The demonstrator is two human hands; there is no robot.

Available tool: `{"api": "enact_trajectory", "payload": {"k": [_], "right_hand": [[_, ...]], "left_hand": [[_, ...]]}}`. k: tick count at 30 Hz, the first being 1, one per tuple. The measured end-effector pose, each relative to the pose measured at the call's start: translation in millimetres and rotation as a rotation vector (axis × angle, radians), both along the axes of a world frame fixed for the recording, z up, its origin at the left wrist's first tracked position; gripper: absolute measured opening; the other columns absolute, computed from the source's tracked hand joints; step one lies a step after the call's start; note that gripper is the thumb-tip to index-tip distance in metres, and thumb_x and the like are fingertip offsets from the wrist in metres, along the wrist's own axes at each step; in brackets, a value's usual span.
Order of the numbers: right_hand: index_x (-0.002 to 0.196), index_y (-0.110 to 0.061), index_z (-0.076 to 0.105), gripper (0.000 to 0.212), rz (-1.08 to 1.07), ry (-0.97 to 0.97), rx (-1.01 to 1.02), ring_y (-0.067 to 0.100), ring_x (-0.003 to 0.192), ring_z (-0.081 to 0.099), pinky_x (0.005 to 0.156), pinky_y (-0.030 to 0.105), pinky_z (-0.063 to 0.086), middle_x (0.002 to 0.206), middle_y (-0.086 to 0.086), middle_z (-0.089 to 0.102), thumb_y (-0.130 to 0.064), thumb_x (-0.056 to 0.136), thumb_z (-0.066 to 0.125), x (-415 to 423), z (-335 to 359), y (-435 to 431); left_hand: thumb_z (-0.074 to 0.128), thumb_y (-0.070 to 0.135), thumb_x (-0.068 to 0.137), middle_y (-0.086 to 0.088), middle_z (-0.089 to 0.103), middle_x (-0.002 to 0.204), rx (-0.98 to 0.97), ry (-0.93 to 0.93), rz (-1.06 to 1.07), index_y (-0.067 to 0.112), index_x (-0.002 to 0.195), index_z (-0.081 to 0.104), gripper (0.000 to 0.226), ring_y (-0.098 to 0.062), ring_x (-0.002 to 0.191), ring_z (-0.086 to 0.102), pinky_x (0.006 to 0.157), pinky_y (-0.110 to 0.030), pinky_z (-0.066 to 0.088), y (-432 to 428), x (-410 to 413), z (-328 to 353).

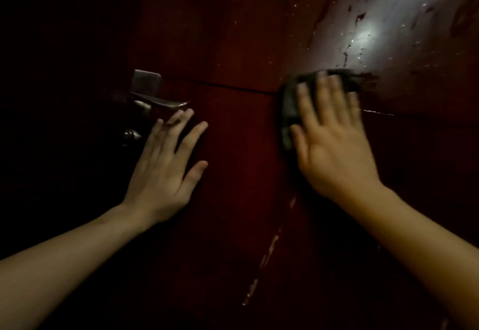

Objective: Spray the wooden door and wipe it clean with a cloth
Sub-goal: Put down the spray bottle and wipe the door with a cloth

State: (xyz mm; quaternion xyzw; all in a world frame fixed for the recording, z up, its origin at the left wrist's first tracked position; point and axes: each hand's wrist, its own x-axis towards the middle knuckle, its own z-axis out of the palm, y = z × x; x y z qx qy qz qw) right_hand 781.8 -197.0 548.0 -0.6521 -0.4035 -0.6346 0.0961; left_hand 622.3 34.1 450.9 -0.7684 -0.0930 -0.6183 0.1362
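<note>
Left hand point(166, 174) braces open on the door point(233, 44); my right hand point(334, 145) presses the cloth point(287, 106) with straight fingers point(325, 93), grip unclosed, so wet spray point(347, 52) could slide it free.

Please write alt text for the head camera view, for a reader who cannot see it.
A right hand presses a dark cloth flat against a wet, dark red wooden door. The left hand rests open on the door below its metal handle.
</note>
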Motion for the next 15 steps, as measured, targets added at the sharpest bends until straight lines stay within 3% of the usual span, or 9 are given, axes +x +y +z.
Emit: {"api": "enact_trajectory", "payload": {"k": [3,5,9,15], "right_hand": [[0.161,-0.014,0.023,0.063,0.061,-0.215,-0.251,0.032,0.157,0.011,0.127,0.051,0.013,0.168,0.017,0.015,-0.043,0.105,0.024,-20,0,44],[0.159,-0.011,0.028,0.063,0.113,-0.263,-0.272,0.032,0.155,0.018,0.126,0.05,0.017,0.166,0.017,0.022,-0.042,0.105,0.021,-31,26,67],[0.158,-0.005,0.027,0.068,0.149,-0.256,-0.437,0.036,0.155,0.016,0.126,0.05,0.013,0.166,0.021,0.02,-0.041,0.101,0.015,-58,91,102],[0.16,-0.014,0.024,0.073,0.252,-0.305,-0.634,0.029,0.157,0.006,0.127,0.045,0.004,0.168,0.011,0.016,-0.05,0.097,0.01,-105,124,155]], "left_hand": [[0.033,0.047,0.106,-0.01,0.024,0.171,0.093,0.008,0.039,0.021,0.161,0.03,0.061,-0.023,0.161,0.014,0.132,-0.049,0.007,12,-19,-7],[0.029,0.049,0.108,-0.011,0.025,0.17,0.091,-0.008,0.098,0.019,0.16,0.032,0.061,-0.023,0.161,0.015,0.131,-0.053,0.009,29,-36,-14],[0.022,0.057,0.107,-0.003,0.004,0.175,-0.09,-0.041,0.102,0.029,0.166,0.009,0.066,-0.005,0.16,-0.011,0.129,-0.048,0.011,51,-46,-28],[0.019,0.063,0.106,-0.003,-0.01,0.176,-0.129,-0.129,0.033,0.021,0.166,-0.005,0.077,-0.017,0.163,-0.006,0.127,-0.048,0.021,61,-34,-37]]}}
